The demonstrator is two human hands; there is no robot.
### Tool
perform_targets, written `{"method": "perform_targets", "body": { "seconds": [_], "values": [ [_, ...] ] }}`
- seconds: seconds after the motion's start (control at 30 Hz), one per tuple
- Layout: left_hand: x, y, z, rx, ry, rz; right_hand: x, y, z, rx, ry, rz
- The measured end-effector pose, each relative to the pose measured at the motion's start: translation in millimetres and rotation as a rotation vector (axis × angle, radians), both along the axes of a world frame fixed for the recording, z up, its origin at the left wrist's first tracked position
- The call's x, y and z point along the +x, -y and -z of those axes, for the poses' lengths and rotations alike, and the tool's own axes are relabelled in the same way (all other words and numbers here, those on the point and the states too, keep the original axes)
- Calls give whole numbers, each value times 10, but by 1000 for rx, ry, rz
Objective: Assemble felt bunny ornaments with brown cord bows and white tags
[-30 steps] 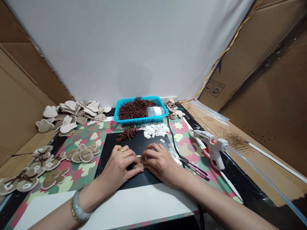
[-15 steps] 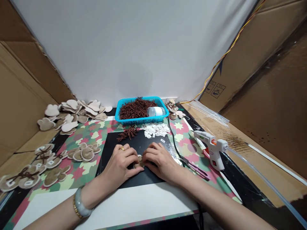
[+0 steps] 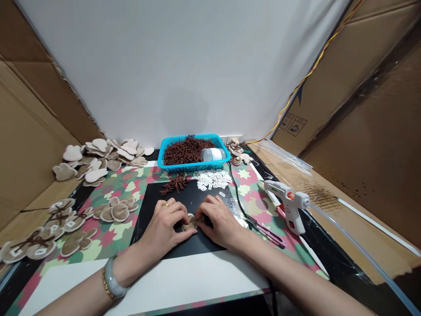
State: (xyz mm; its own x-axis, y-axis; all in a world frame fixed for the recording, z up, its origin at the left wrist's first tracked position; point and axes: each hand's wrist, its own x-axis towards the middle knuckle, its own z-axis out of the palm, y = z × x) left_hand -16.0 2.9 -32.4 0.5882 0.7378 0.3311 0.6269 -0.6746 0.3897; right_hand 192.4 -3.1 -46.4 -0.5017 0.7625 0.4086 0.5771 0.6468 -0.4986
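Note:
A small tan felt piece with a pale edge (image 3: 190, 223) lies on the black mat (image 3: 207, 245), between my hands and partly covered by them. My left hand (image 3: 169, 224), with a ring on one finger, curls its fingers and thumb round the piece's left side. Fingers bent, my right hand (image 3: 213, 221) grips the piece's right side. Behind the hands are a small heap of brown bows (image 3: 174, 184) and a pile of white labels (image 3: 212, 179). One label (image 3: 222, 194) lies apart near my right hand.
A blue basket (image 3: 190, 166) holds brown bows and a clear jar (image 3: 213, 154). Felt shapes (image 3: 95, 175) are heaped at the back left, others (image 3: 118, 211) nearer. On the right are a pink cutter (image 3: 268, 233) and a white glue gun (image 3: 291, 204) with a clear glue stick.
The fingers have shifted slightly, and a little more of the felt piece shows between them. The whole view has moved a little.

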Motion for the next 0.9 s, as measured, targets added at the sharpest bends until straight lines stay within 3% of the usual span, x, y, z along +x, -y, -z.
{"method": "perform_targets", "body": {
  "seconds": [0.3, 0.53, 0.73, 0.9],
  "values": [
    [75, 13, -24, -80, 7, -20, -6, 7, 11, -4, -38, 1],
    [155, 81, 33, -16, 72, -105, -11, 8, 12, 32, 0, 27],
    [229, 76, 53, -90, 125, -178, -43, 3, 70, 92, -26, 58],
    [237, 83, 37, 27, 227, -146, 30, 34, -29, 45, -178, 70]
  ]
}}
